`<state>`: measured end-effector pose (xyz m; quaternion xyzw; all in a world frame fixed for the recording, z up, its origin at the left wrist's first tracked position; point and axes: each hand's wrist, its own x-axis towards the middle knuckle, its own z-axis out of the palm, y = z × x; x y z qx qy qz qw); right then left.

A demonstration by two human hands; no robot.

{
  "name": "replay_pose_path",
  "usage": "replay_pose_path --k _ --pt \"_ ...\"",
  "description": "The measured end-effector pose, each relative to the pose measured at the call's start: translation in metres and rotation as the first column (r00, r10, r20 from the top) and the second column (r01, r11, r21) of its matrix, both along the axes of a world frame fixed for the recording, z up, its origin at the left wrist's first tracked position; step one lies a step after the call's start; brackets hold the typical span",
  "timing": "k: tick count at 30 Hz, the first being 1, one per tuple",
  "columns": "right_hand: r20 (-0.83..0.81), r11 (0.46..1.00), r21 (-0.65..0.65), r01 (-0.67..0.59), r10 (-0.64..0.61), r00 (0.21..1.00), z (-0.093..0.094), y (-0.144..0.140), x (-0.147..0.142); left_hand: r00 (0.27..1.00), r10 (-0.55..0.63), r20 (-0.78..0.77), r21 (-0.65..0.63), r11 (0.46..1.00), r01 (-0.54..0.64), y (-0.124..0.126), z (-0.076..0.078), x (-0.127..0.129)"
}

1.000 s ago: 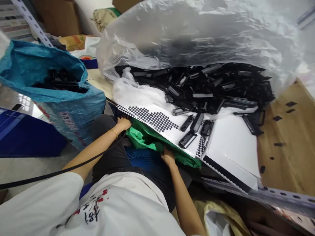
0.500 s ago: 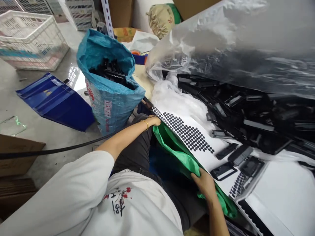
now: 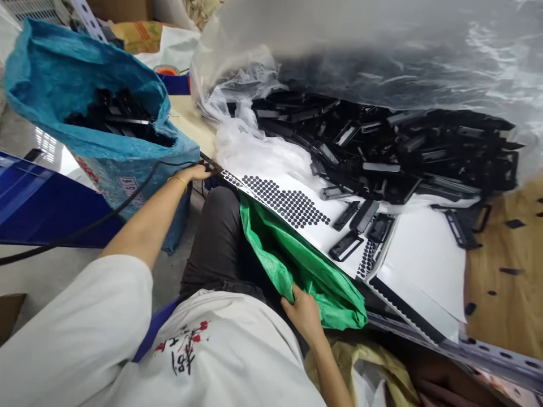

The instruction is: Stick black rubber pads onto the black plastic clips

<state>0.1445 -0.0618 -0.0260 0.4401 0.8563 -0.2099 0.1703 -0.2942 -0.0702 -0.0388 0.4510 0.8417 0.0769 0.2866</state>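
A green woven sack (image 3: 271, 249) hangs along the near edge of the worktable, its mouth spread open. My right hand (image 3: 303, 311) pinches the near rim of this sack. Over at the left corner of the table is my left hand (image 3: 199, 172), fingers together against the dark table edge; what they hold is too small to make out. A black cable (image 3: 127, 200) runs close to that hand. On the table, a white sheet with round black stickers (image 3: 284, 200) lies beside loose black plastic parts (image 3: 345, 246).
To the left stands a blue woven sack (image 3: 139, 181) with black parts inside. A large heap of black parts (image 3: 382, 141) lies under clear plastic sheeting (image 3: 382, 45). A white board (image 3: 424, 260) rests at the right, near the perforated metal rail (image 3: 504, 356).
My left hand has let go of the green sack and moved left to the table corner. My right hand still grips the rim. The view has shifted to the right.
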Motion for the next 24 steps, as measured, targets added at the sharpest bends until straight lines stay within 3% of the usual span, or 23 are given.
replay_pose_path --k 4,7,9,11,14,15,17,20,24 --pt "0.016 1.0 -0.011 0.007 -0.007 1.0 0.003 -0.002 -0.005 0.999 -0.025 -0.048 -0.116 0.993 0.019 -0.019 0.007 0.006" --pt "0.047 1.0 0.003 0.017 -0.017 0.999 0.006 -0.003 -0.012 0.997 -0.076 -0.024 -0.19 0.979 0.07 -0.034 0.017 0.035" --pt "0.072 0.999 0.014 0.03 -0.03 0.997 0.009 -0.003 -0.016 0.993 -0.103 -0.048 -0.172 0.981 0.094 -0.043 0.026 0.063" --pt "0.094 0.999 0.016 0.035 -0.037 0.995 0.011 -0.002 -0.018 0.971 0.01 -0.237 -0.082 0.996 -0.03 -0.051 0.033 0.092" --pt "0.133 1.0 0.016 0.001 -0.003 0.991 0.017 -0.005 -0.013 0.94 0.142 -0.311 0.021 0.99 -0.142 -0.057 0.035 0.124" --pt "0.149 1.0 0.007 -0.025 0.024 0.988 0.02 -0.007 -0.01 0.949 0.163 -0.27 0.053 0.987 -0.155 -0.057 0.033 0.131" --pt "0.171 0.994 -0.043 -0.104 0.11 0.979 0.024 -0.016 -0.001 0.988 0.152 -0.039 0.058 0.987 -0.15 -0.05 0.025 0.14" --pt "0.144 0.967 -0.138 -0.212 0.231 0.962 0.025 -0.031 0.014 0.921 0.101 0.377 -0.025 0.995 -0.099 -0.031 0.004 0.155" --pt "0.075 0.959 -0.229 -0.165 0.187 0.98 0.018 -0.031 0.038 0.893 0.063 0.447 0.061 0.993 -0.1 -0.006 -0.025 0.18"
